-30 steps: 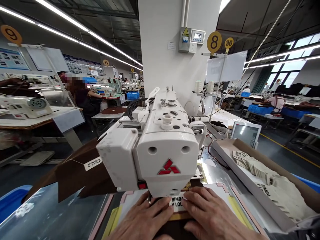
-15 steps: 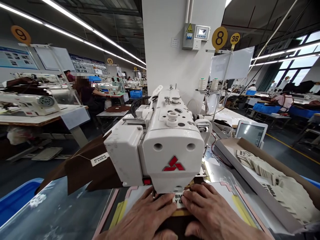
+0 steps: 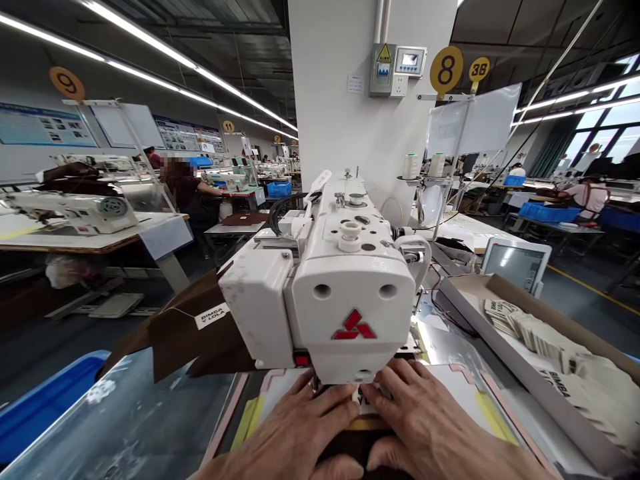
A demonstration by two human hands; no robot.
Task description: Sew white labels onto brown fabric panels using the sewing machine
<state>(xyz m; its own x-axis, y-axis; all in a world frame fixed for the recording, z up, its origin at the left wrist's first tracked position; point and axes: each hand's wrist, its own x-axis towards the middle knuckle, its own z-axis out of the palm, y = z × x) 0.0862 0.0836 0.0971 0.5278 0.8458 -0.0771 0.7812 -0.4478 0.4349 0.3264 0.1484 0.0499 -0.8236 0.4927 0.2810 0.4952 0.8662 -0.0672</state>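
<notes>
- Now, your left hand [image 3: 285,433] lies palm-down at the bottom centre of the frame, its fingers spread a little and pressing flat, not pinching, with the fingertips just before the sewing machine's needle area.
- Your right hand [image 3: 425,427] mirrors it, with its fingers [image 3: 395,387] fanned and bent slightly, their tips close to those of the left hand.
- Between and under both hands sits a dark brown leather piece [image 3: 360,453], smooth and matte, with a tan strip across it; a white woven label [image 3: 363,397] on it is almost hidden by your fingertips.
- Beneath the leather lies a flat sewing template [image 3: 470,393], glossy, with pink edging and yellow strips.
- Above your hands looms the white industrial sewing machine head [image 3: 353,293], with a rounded plastic casing and a red three-diamond logo.
- At centre left, a brown leather flap [image 3: 195,340] with an angular outline juts out beside the machine head, bearing a white "BIMBA Y LOLA" label [image 3: 213,315].
- At right, a long cardboard tray [image 3: 500,320] holds overlapping cream labels [image 3: 540,340] with scalloped edges.
- Behind the tray stands a touch screen [image 3: 515,263].
- At lower left is a blue plastic bin [image 3: 45,407].
- In the upper background, a co-worker [image 3: 187,193] sits at another machine, well apart from you.
</notes>
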